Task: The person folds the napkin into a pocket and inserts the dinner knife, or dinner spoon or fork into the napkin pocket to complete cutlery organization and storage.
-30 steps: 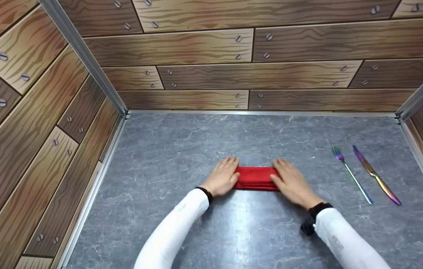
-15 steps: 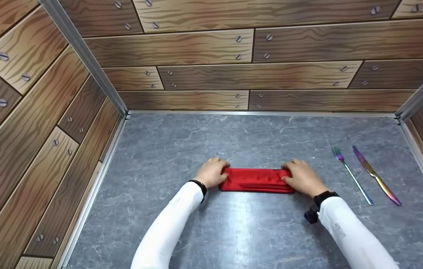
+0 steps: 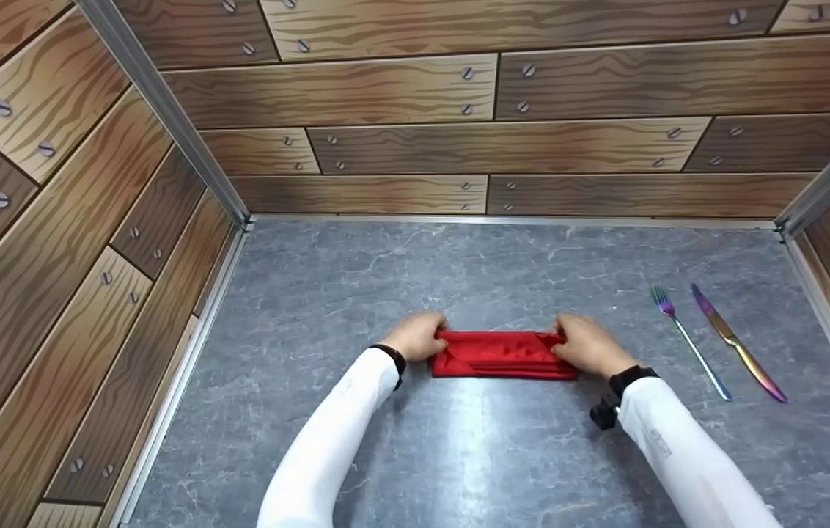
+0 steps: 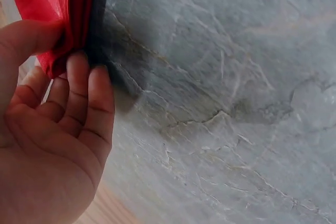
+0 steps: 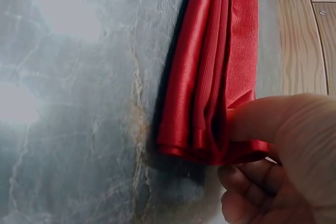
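Observation:
A red, shiny cloth (image 3: 497,353) lies folded into a narrow layered strip, its length running left to right on the grey marbled surface. At its left end my left hand (image 3: 415,336) pinches the cloth; in the left wrist view the thumb presses on top and fingertips reach underneath. My right hand (image 3: 595,346) holds the opposite end. From the right wrist, the thumb pushes into the folds of the cloth (image 5: 207,72), with the other fingers curled below its edge. Whether the ends are raised off the surface is hard to tell.
To the right of my right hand lie a rainbow-coloured fork (image 3: 690,341) and a matching table knife (image 3: 741,348), side by side and slanted. Wood-patterned walls (image 3: 400,150) with metal edging (image 3: 518,221) enclose the surface at the back and sides.
A second ago both hands lay flatter over the cloth's ends, closer together. They have since moved apart, showing more of the cloth, and now pinch its two ends. Fork and knife are unmoved.

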`<state>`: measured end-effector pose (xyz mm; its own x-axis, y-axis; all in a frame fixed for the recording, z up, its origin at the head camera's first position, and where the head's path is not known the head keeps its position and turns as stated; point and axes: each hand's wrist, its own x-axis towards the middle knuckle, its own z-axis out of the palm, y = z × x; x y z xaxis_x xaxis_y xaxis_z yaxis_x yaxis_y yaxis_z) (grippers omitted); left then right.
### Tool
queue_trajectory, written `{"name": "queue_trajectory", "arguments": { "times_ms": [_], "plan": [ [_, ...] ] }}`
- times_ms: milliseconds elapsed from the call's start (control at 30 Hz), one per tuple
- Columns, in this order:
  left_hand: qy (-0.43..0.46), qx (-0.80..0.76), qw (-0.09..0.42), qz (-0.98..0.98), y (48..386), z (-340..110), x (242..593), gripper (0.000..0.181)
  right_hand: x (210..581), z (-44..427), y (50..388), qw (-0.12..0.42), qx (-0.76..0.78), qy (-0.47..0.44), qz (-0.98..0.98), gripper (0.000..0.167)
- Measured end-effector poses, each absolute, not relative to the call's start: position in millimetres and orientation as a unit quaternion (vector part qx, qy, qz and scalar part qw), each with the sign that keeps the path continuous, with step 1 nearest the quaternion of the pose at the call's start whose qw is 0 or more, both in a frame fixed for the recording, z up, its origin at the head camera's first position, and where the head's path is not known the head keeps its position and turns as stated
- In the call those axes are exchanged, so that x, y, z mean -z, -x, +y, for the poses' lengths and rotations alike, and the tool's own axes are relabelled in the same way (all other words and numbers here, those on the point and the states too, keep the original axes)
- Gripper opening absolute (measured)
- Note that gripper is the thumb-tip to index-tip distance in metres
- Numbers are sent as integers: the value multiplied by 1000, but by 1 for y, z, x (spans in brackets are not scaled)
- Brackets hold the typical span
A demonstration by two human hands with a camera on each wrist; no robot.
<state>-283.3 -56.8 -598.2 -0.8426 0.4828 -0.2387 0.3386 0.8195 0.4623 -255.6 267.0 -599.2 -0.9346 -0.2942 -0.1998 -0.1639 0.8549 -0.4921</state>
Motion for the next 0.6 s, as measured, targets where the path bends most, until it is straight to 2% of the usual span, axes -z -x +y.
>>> {"name": "queue_trajectory", "arguments": {
  "times_ms": [167, 467, 600],
  "plan": [
    [-236, -233, 146, 932, 285, -60, 595, 15, 595, 266, 256, 122, 253, 129, 951, 20],
    [-256, -213, 1, 943, 281, -64, 585, 18, 590, 266, 252, -3, 289, 96, 953, 20],
    [-282, -181, -47, 941, 277, -64, 592, 16, 592, 266, 248, -38, 286, 95, 953, 21]
  ]
}}
